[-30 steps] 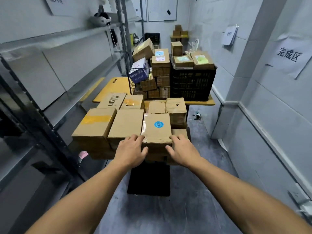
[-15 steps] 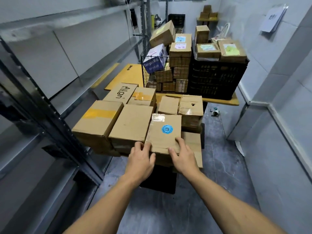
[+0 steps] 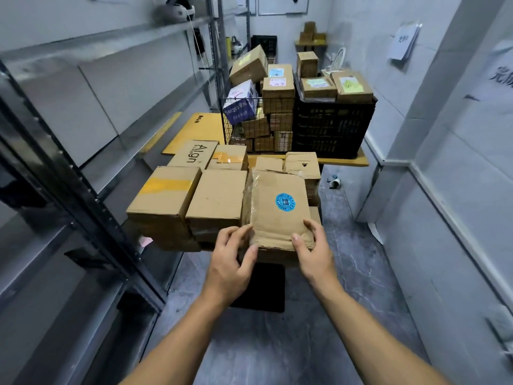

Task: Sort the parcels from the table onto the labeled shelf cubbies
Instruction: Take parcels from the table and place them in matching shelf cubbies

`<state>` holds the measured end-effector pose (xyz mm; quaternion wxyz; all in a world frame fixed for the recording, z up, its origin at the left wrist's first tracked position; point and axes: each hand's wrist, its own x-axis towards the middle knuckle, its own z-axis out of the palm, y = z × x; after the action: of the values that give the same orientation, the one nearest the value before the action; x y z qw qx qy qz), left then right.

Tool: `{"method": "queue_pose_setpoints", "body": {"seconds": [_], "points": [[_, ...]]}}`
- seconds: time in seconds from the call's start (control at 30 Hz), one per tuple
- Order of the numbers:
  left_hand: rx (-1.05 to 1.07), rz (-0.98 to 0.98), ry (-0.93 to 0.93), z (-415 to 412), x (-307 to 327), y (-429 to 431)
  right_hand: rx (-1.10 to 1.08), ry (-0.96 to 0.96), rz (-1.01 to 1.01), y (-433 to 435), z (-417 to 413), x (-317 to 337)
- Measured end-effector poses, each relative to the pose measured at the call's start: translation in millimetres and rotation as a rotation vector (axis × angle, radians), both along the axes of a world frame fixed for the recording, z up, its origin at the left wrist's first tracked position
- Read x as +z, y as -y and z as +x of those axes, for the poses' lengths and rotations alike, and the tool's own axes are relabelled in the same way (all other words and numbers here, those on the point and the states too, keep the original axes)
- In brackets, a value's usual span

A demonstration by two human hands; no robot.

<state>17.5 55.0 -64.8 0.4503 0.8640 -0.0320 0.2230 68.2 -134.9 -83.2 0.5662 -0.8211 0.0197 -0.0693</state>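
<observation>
- A big grey metal shelf rack (image 3: pixel 83 112) fills the left side of the frame.
- A wooden table (image 3: pixel 350 162) stands in the middle, and it is packed with brown boxes.
- A black plastic crate (image 3: pixel 333 129) sits at the far right of the table with small boxes on top of it.
- A wire basket (image 3: pixel 228 126) stands just to the left of the crate, full of stacked boxes.
- A box with yellow tape (image 3: pixel 166 195) sits at the near left corner of the table, touching a plain brown box (image 3: pixel 218 197) to its right.
- A box with the word "Align" (image 3: pixel 193 155) lies behind those two.
- The flat brown parcel (image 3: pixel 277 220) is in the middle of the frame, at the near edge of the table. It is tipped up over the other boxes. I cannot tell if it touches the box under it.
- The left hand (image 3: pixel 230 263) grips the parcel's near left corner with curled fingers.
- The right hand (image 3: pixel 315 252) grips the near right corner, thumb on top and fingers round the side.
- A round blue sticker (image 3: pixel 285 202) is on the parcel's top face.
</observation>
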Motion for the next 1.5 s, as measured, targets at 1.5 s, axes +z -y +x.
{"method": "queue_pose_setpoints", "body": {"seconds": [1.5], "points": [[0.087,-0.489,-0.022,-83.4,44.2,73.2,0.182,-0.033,0.535,72.3,-81.2,67.2]]}}
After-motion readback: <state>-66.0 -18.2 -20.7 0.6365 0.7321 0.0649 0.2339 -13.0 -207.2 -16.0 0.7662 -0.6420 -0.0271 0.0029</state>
